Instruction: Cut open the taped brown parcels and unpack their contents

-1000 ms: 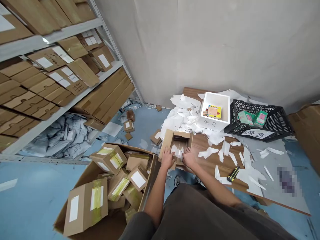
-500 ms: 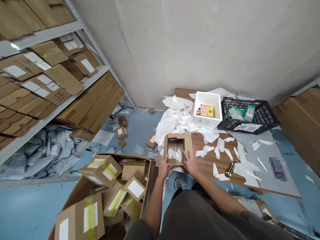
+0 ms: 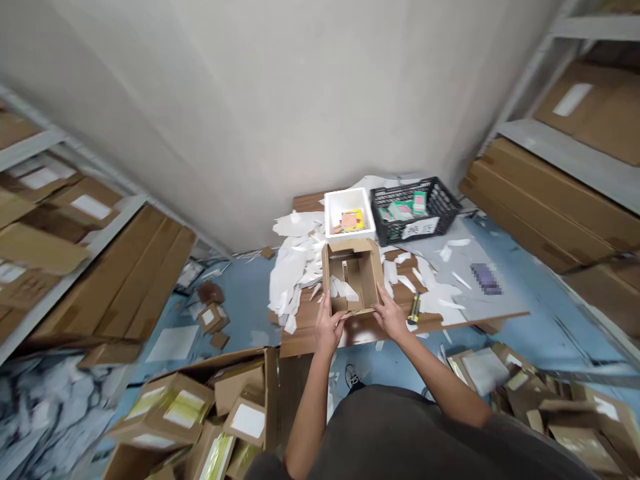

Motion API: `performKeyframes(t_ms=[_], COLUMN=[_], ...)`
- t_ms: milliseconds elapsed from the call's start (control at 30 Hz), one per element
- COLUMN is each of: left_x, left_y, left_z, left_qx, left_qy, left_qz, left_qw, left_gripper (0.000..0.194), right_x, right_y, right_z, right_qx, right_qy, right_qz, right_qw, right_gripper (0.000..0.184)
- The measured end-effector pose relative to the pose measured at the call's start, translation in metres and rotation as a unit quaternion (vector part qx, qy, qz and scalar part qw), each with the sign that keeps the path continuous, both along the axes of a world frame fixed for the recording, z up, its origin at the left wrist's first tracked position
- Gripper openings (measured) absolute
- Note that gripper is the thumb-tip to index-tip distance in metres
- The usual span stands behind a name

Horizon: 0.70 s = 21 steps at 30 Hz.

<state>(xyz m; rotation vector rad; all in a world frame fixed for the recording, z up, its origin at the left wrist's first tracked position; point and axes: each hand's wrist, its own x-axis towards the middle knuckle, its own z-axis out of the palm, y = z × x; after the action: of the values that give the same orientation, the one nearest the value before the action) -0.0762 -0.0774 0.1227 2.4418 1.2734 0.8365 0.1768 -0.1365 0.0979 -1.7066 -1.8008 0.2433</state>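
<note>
Both of my hands hold an open cardboard box (image 3: 367, 273) above the front part of the wooden table (image 3: 300, 343). My left hand (image 3: 329, 325) grips its near left corner, and my right hand (image 3: 390, 315) grips the near right corner. Pieces of white paper (image 3: 344, 289) lie inside the box. Just behind it stands a white foam bin (image 3: 349, 233) with a yellow and pink packet (image 3: 353, 220). A black plastic crate (image 3: 385, 233) with green and pink packets (image 3: 401, 210) sits to the right. A yellow and black utility knife (image 3: 414, 309) rests right of my right hand.
Torn white paper (image 3: 293, 267) covers much of the table's left side. A large carton (image 3: 270, 387) full of taped boxes stands at lower left. More cartons (image 3: 575, 420) lie at lower right. Shelves with boxes (image 3: 120, 227) flank both sides. A blurred purple item (image 3: 486, 278) lies on the table.
The view has swung to the right. The box, still in both hands, has tilted and come nearer the foam bin, and the paper inside it has shifted.
</note>
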Motion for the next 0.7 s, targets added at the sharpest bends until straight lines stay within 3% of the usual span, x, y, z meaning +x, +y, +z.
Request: performKeyframes(t_ms=[100, 167, 267, 400, 567, 700], left_x=[0.09, 0.16, 0.272, 0.415, 0.551, 0.62], left_y=[-0.008, -0.023, -0.06, -0.138, -0.257, -0.358], left_z=[0.025, 0.033, 0.033, 0.021, 0.009, 0.0], left_qx=[-0.018, -0.016, -0.02, -0.032, -0.061, -0.076], left_qy=[0.005, -0.008, -0.031, -0.018, 0.036, 0.069], left_qz=[-0.055, -0.105, -0.19, -0.316, -0.479, -0.592], left_qw=[0.998, 0.994, 0.981, 0.948, 0.875, 0.799], left_gripper=[0.021, 0.02, 0.019, 0.015, 0.015, 0.018], right_x=[0.076, 0.132, 0.218, 0.309, 0.359, 0.358], right_y=[-0.041, -0.078, -0.153, -0.279, -0.44, -0.549], right_z=[0.031, 0.043, 0.046, 0.036, 0.028, 0.02], right_qx=[-0.013, -0.014, -0.012, -0.014, -0.017, -0.031], right_qy=[0.008, 0.016, 0.024, 0.034, 0.033, 0.029], right_qz=[-0.087, -0.147, -0.238, -0.379, -0.545, -0.664], right_qw=[0.996, 0.989, 0.971, 0.925, 0.838, 0.746], right_gripper=[0.025, 0.025, 0.022, 0.017, 0.016, 0.017])
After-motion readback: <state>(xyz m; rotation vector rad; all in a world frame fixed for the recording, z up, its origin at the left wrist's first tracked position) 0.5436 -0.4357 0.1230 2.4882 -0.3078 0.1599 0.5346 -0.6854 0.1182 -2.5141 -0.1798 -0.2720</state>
